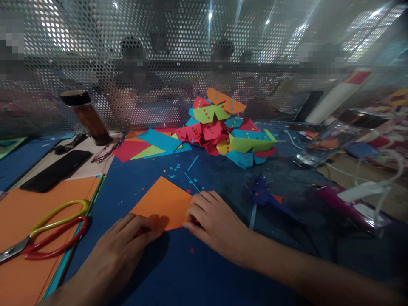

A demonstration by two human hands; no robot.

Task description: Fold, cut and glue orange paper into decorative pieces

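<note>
A person's two bare hands work at a piece of orange paper that lies at the near middle of a blue worktop, one corner pointing away from the person. The left hand has its thumb and fingers drawn close together, holding the paper's near left edge. The right hand is curled, its fingers and thumb narrowed on the paper's right corner.

Just beyond the paper are small paper scraps and two thin blue strips. Farther back, flat coloured sheets overlap in blue, red, green and orange; beside them rises a heap of folded paper pieces — red, green, blue, orange and yellow, many dotted with small squares.

To the left, scissors with one yellow and one red handle lie on large orange sheets. Behind those are a black phone and a tilted-looking, dark-capped brown bottle. To the right lie a dark blue tool, a magenta object and a clear bottle. A perforated metal screen stands at the back — figures show dimly through it.
</note>
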